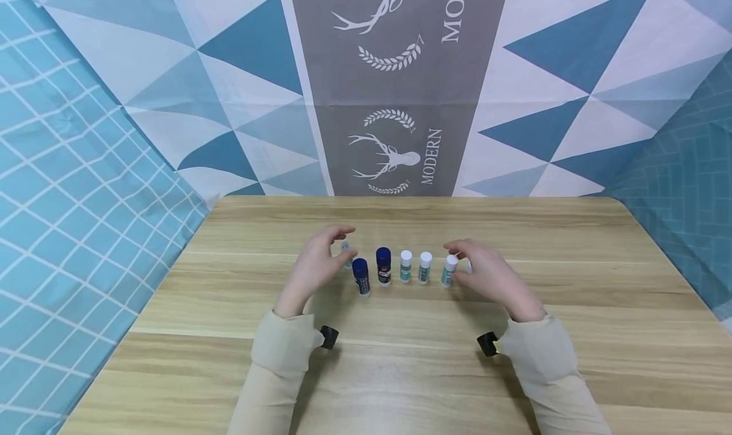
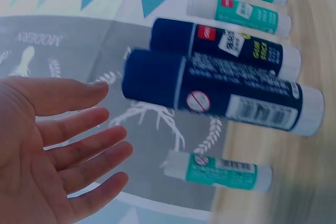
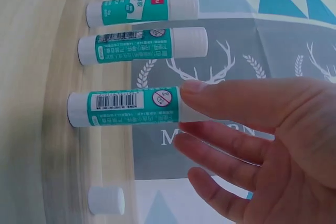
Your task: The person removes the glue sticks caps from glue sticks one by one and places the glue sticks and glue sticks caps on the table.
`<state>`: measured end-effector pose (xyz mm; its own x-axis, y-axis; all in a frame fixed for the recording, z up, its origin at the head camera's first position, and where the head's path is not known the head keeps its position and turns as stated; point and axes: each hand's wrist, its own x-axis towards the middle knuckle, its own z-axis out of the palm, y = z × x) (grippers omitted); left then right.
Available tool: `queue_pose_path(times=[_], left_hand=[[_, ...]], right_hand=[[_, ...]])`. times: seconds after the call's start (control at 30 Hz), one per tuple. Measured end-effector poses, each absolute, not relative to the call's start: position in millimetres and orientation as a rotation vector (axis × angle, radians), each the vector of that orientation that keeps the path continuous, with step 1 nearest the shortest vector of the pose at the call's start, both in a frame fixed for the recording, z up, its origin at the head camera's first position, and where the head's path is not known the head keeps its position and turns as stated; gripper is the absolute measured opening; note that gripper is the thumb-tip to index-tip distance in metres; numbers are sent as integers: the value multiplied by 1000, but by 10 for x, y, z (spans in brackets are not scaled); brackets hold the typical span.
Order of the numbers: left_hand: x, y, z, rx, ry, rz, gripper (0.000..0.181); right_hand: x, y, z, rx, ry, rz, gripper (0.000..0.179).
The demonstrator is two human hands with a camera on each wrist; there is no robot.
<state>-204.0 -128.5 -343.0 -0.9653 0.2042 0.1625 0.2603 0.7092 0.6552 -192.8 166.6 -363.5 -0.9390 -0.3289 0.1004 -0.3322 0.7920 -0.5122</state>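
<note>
Glue sticks [image 1: 384, 268] stand upright on the table [image 1: 400, 378], head view; backdrop [image 1: 328, 120] reads "MODERN". Left wrist: I read "GLUE STICK" on one navy tube [image 2: 210, 45]; left hand [image 2: 68, 148] extends relaxed fingers nearby. Right wrist: right hand [image 3: 252, 140] pinches one barcoded green tube [image 3: 131, 107] by its cap.

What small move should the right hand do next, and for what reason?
Perhaps the right hand should close its thumb and fingers gently around the white cap of the rightmost glue stick: they lie about that cap, though I cannot tell whether they grip it, and the stick stands upright on the table.
</note>
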Motion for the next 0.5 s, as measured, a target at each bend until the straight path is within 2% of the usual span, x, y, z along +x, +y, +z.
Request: queue_pose_path(times=[0.5], left_hand=[[-1934,-1078,-3377,-649,-2722,-856,39]], right_hand=[[-1962,1634,-3711,534,-2921,895,39]])
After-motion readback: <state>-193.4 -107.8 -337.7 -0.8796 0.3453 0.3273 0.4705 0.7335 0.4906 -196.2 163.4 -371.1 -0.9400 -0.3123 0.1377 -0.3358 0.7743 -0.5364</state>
